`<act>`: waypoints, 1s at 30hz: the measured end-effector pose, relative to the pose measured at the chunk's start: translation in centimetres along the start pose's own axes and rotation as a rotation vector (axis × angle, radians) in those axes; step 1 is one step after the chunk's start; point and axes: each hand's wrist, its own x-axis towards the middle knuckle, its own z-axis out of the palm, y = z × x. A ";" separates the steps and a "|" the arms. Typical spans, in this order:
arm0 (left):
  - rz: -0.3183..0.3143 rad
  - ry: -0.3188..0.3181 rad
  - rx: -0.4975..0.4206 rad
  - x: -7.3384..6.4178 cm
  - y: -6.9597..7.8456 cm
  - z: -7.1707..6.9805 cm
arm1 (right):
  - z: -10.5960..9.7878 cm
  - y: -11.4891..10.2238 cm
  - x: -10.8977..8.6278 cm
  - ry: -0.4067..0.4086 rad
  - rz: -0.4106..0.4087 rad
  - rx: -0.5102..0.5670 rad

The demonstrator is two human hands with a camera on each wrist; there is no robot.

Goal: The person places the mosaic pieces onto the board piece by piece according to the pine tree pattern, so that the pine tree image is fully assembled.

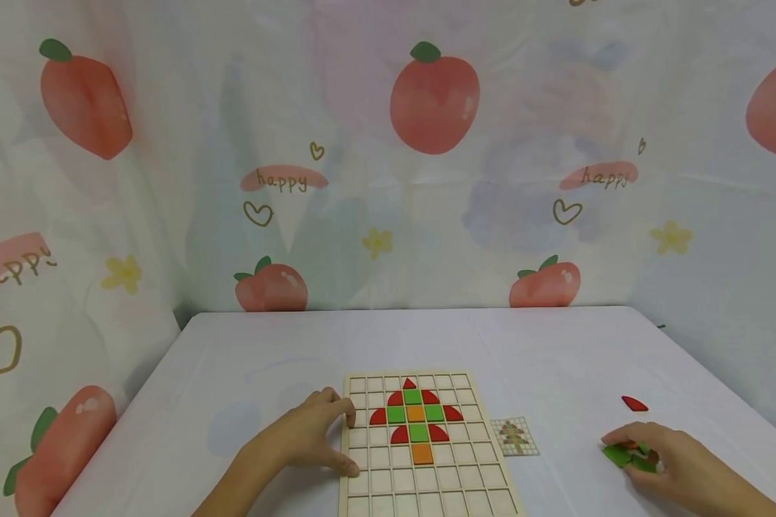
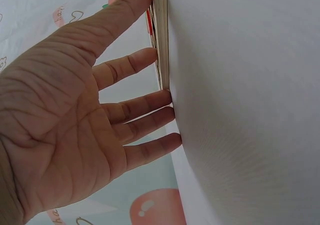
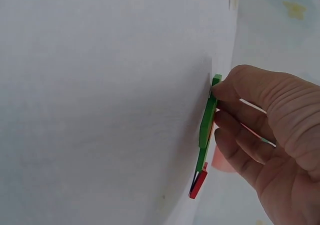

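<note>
A wooden grid board [image 1: 375, 482] lies on the table with a tree shape set into its cells: a red triangle [image 1: 409, 384], red rounded pieces [image 1: 453, 413], green squares [image 1: 396, 414] and orange squares [image 1: 422, 454]. My left hand [image 1: 310, 427] touches its left side, thumb and fingertips at the board edge [image 2: 162, 35]. On the right, my right hand [image 1: 679, 467] reaches over a small pile of loose pieces, fingers loosely bent about them. Its thumb is at the edge of a green piece [image 3: 206, 120]. The hand partly hides the pile, which shows green [image 1: 617, 455] and some orange.
A small pattern card [image 1: 516, 436] with a printed tree lies against the board's right side. One red piece [image 1: 634, 403] lies just beyond the right hand. The white table [image 1: 284, 337] ends at a fruit-printed cloth backdrop [image 1: 356, 108] behind and at the sides.
</note>
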 end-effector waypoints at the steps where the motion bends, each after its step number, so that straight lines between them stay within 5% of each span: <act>1: 0.001 0.001 0.000 0.0 0.0 0.0 | 0.0 0.0 0.0 -0.009 0.002 0.003; 9: -0.001 0.005 0.007 -0.1 0.1 -0.1 | 0.2 0.1 0.7 -0.039 0.025 0.020; 18: -0.001 0.003 0.005 0.0 0.0 0.0 | 0.9 -0.1 1.5 -0.018 -0.073 0.128; 30: 0.010 0.012 0.011 -0.2 0.1 0.0 | 1.3 -1.5 3.4 -0.049 -0.019 0.150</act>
